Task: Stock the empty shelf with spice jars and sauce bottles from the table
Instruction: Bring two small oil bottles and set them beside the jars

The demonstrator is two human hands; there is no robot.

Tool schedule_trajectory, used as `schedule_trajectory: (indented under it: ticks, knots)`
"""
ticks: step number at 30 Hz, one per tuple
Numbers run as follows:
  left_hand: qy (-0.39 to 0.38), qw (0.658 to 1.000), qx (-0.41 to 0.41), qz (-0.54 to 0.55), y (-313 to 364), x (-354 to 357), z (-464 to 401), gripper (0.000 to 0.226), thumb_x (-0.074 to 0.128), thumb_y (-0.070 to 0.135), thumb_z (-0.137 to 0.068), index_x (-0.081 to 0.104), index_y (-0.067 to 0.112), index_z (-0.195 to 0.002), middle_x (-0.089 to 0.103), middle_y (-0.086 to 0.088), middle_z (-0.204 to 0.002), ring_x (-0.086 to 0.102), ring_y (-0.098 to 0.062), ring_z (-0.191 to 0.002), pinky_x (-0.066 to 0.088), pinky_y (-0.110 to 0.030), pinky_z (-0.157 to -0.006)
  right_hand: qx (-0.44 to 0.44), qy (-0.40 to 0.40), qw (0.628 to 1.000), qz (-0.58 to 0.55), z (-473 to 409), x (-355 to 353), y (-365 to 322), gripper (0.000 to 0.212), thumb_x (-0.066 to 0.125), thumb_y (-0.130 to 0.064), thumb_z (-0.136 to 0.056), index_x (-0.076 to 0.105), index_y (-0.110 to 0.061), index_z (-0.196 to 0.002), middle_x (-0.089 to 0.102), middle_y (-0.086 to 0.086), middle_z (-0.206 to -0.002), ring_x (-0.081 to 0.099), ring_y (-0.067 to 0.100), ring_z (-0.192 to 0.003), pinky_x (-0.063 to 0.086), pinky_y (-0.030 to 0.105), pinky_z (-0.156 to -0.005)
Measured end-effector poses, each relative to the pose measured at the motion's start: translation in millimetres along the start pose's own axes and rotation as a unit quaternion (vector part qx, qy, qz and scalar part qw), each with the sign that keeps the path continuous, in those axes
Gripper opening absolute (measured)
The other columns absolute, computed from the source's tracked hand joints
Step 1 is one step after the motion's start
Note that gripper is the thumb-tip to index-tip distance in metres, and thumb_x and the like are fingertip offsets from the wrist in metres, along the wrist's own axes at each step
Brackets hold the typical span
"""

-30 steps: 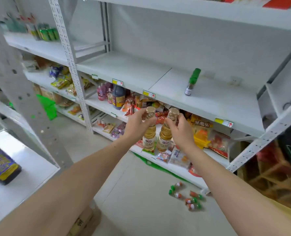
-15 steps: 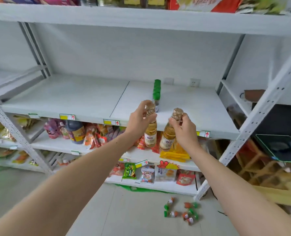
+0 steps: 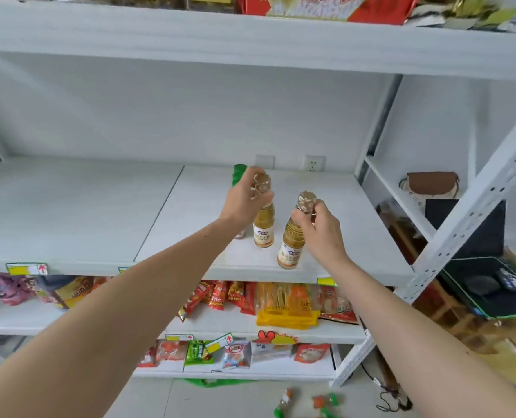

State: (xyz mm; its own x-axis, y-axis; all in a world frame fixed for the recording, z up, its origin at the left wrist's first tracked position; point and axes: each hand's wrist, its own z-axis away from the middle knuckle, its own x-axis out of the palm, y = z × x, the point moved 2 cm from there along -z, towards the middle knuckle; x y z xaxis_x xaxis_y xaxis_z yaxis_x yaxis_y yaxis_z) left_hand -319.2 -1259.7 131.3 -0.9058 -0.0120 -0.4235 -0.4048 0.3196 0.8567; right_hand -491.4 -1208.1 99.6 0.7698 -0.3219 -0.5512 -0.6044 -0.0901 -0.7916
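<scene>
Here both hands grip amber sauce bottles by their caps, the left hand [image 3: 244, 200] holding the left bottle [image 3: 263, 227] and the right hand [image 3: 323, 227] the right bottle [image 3: 291, 245]; their labels are unreadable, and a green-capped bottle [image 3: 238, 175] stands behind on the shelf [image 3: 70, 212].

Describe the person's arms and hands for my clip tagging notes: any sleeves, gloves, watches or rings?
Both forearms are bare as far as the frame shows; no sleeve edge is in view. The left hand and right hand wear no gloves. No watch, bracelet or band shows at either wrist, and no ring is visible on the fingers that show.
</scene>
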Motion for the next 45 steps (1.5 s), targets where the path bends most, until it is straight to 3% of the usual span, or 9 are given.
schedule_trajectory:
  ticks: [5,13,15,20,29,38,45]
  knots:
    - [0.000,1.000,-0.004,-0.015,-5,14,-61,0.040,0.067,0.014,-0.087,0.048,0.021,-0.121,0.055,0.011,-0.090,0.057,-0.005,-0.071,0.041,-0.011,-0.056,-0.009,-0.013,1.000,0.012,-55,2,14,0.032,0.055,-0.044,-0.093,0.053,-0.013,-0.104,0.064,0.003,-0.099,0.060,0.024,-0.094,0.050,0.043,-0.080]
    - [-0.002,0.997,-0.001,-0.080,-31,18,-140,0.046,0.078,0.022,-0.075,0.057,0.032,-0.116,0.067,0.006,-0.097,0.066,-0.017,-0.092,0.056,-0.036,-0.083,-0.022,-0.033,0.999,0.029,-113,30,23,0.029,0.056,-0.041,-0.094,0.053,-0.014,-0.103,0.064,0.001,-0.098,0.061,0.023,-0.093,0.051,0.041,-0.079]
    - [-0.001,0.992,0.000,-0.129,-38,18,-156,0.047,0.079,0.028,-0.073,0.057,0.036,-0.114,0.070,0.003,-0.099,0.066,-0.019,-0.094,0.057,-0.043,-0.082,-0.021,-0.034,0.998,0.038,-126,37,25,0.030,0.056,-0.043,-0.094,0.053,-0.014,-0.104,0.064,0.001,-0.100,0.061,0.023,-0.094,0.051,0.041,-0.079]
    - [-0.012,0.982,-0.009,-0.186,-54,17,-189,0.044,0.079,0.031,-0.068,0.059,0.035,-0.107,0.069,0.009,-0.087,0.066,-0.019,-0.087,0.057,-0.038,-0.075,-0.019,-0.042,0.998,0.043,-152,54,30,0.036,0.058,-0.044,-0.093,0.055,-0.012,-0.110,0.067,0.003,-0.103,0.062,0.024,-0.096,0.051,0.042,-0.081]
    - [-0.044,0.979,-0.012,-0.199,-73,23,-225,0.044,0.083,0.036,-0.063,0.059,0.035,-0.100,0.070,0.010,-0.089,0.062,-0.014,-0.085,0.046,-0.026,-0.066,-0.014,-0.040,0.999,0.022,-178,75,34,0.036,0.059,-0.044,-0.092,0.056,-0.011,-0.107,0.067,0.003,-0.097,0.063,0.022,-0.090,0.053,0.045,-0.079]
    - [-0.062,0.973,-0.005,-0.221,-77,23,-242,0.044,0.084,0.038,-0.065,0.060,0.034,-0.102,0.071,0.009,-0.094,0.061,-0.015,-0.085,0.042,-0.027,-0.068,-0.024,-0.053,0.998,0.013,-187,87,29,0.042,0.059,-0.046,-0.092,0.056,-0.011,-0.116,0.068,0.004,-0.106,0.064,0.021,-0.096,0.054,0.046,-0.082]
    - [-0.086,0.973,0.001,-0.217,-80,21,-243,0.045,0.082,0.042,-0.068,0.063,0.034,-0.107,0.071,0.008,-0.097,0.063,-0.014,-0.091,0.052,-0.032,-0.078,-0.017,-0.059,0.998,-0.012,-187,86,35,0.046,0.064,-0.049,-0.087,0.058,-0.011,-0.112,0.069,0.005,-0.100,0.065,0.023,-0.093,0.055,0.049,-0.081]
